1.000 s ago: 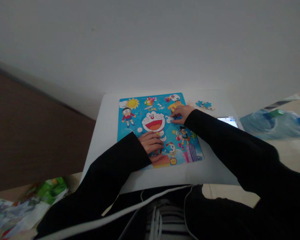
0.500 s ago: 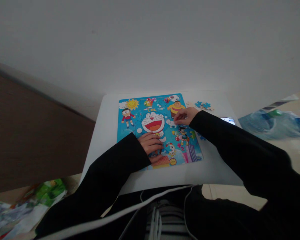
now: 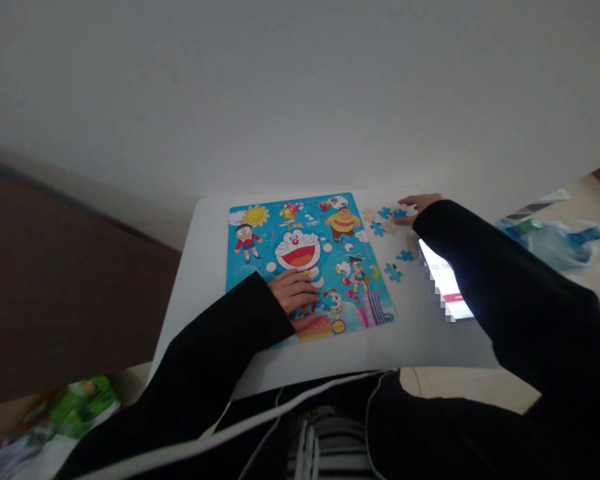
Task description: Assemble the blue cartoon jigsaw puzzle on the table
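A blue cartoon jigsaw puzzle [image 3: 253,273] with a large smiling cat figure in its middle lies flat on the white table. My left hand [image 3: 296,293] rests flat on the puzzle's lower middle, fingers stretched out, covering part of the picture. Beyond the puzzle's right edge, my right hand [image 3: 420,208] is over a small pile of loose puzzle pieces [image 3: 385,213], some blue, some pale. Its index finger and thumb are spread apart around the right side of the pile, and I see nothing held between them. Nearer to me lie further blue pieces [image 3: 393,272].
A phone [image 3: 445,283] with a lit screen lies on the white table [image 3: 195,267], partly under my right forearm. A wall [image 3: 300,100] rises behind the table. Plastic bottles [image 3: 555,240] are off to the right, and a green bag [image 3: 83,403] is on the floor at left.
My right hand has moved right, from the puzzle's right part to the loose pieces, and its fingers have spread. The phone is now more exposed. My left hand stays on the puzzle.
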A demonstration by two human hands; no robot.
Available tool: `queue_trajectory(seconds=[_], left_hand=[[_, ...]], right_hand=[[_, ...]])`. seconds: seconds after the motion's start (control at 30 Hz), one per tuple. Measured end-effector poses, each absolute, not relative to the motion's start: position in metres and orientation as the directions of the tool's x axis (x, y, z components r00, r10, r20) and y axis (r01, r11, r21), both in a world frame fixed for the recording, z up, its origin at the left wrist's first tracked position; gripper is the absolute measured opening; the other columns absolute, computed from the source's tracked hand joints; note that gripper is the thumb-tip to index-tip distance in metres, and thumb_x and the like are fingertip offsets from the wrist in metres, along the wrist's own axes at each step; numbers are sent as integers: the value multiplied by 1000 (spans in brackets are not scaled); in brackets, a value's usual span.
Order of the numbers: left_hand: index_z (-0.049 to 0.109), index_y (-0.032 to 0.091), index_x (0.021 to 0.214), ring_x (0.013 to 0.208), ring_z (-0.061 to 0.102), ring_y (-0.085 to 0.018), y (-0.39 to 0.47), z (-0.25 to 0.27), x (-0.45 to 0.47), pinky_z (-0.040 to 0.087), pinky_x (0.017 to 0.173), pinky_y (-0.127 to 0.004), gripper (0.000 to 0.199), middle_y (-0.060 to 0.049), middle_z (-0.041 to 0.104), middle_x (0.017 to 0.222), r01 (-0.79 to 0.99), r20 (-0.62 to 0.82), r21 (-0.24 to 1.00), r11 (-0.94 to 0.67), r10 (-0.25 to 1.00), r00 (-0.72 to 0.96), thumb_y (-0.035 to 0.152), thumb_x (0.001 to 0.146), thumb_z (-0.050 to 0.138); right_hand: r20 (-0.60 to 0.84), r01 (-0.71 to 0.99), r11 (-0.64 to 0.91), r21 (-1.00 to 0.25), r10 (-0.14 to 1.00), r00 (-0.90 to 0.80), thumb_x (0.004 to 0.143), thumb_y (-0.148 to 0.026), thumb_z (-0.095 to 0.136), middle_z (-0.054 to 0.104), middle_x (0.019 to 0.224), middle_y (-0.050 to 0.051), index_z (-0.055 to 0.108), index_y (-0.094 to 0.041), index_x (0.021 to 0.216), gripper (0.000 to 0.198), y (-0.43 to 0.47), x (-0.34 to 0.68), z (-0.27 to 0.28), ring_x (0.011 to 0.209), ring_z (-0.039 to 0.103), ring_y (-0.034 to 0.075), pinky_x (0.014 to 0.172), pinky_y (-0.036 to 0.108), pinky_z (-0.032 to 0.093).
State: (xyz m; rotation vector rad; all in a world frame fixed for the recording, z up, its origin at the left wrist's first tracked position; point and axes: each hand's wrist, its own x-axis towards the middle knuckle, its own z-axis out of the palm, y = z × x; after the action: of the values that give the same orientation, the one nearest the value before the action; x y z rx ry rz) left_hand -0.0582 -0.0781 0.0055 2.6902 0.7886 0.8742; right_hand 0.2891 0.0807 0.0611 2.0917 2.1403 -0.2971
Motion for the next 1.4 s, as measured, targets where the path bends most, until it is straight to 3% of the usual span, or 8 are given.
queue_trajectory(seconds=[0.3,0.5,0.7,0.93,1.1,1.2,1.3,1.4], left_hand=[[65,21,90,98,60,-19,-76,2,-60,41,94,-39,20,-1,69,91,412,499,337,-847,532,685,35,77,59],[65,21,89,98,60,-19,-78,5,-59,42,94,-39,20,-1,69,90,416,497,348,-840,541,678,35,76,60],[66,21,89,99,60,-20,-78,8,-58,43,94,-40,20,-2,69,91,433,463,361,-826,562,686,35,77,58],[65,21,90,98,60,-20,-77,2,-59,43,93,-40,20,-1,69,90,408,507,342,-847,532,679,34,76,60],[65,21,89,97,60,-19,-78,3,-59,42,94,-40,19,-1,69,90,422,493,347,-838,546,678,34,77,59],[66,21,89,97,60,-19,-78,5,-59,42,94,-40,20,-2,69,90,430,483,345,-834,551,681,35,76,60],[65,21,89,98,60,-19,-78,6,-59,43,93,-39,19,-2,69,90,424,491,345,-837,547,678,35,77,59],[65,21,89,98,60,-20,-78,6,-59,43,93,-40,20,-2,69,91,430,477,341,-836,548,687,35,77,58]], right_hand=[[-213,992,-5,-128,977,-22,67,-40,67,67,95,3,63,-20,104,42,68,286,60,83,63,17,85,32,47],[-212,952,229,-201,939,-271,60,-44,70,69,88,2,65,-24,93,39,36,262,66,79,64,20,78,37,51],[-232,837,158,-523,919,-318,61,-39,69,69,90,3,62,-20,101,44,21,255,49,79,65,16,78,31,52],[-197,874,403,-273,865,-461,59,-39,71,66,99,3,63,-23,103,47,24,265,52,77,63,17,77,32,50],[-105,938,324,-125,936,-337,77,-39,54,65,103,5,63,-23,105,34,56,269,57,83,63,19,79,34,48],[-148,938,345,-40,926,-347,76,-38,55,63,112,5,58,-25,116,42,79,258,54,97,60,23,86,37,45],[-220,915,403,-6,892,-394,71,-35,62,61,116,3,51,-26,124,55,96,241,50,102,57,23,89,35,44],[-251,911,411,-46,878,-408,64,-33,68,65,106,2,53,-26,122,60,107,231,51,87,62,18,80,29,47]])
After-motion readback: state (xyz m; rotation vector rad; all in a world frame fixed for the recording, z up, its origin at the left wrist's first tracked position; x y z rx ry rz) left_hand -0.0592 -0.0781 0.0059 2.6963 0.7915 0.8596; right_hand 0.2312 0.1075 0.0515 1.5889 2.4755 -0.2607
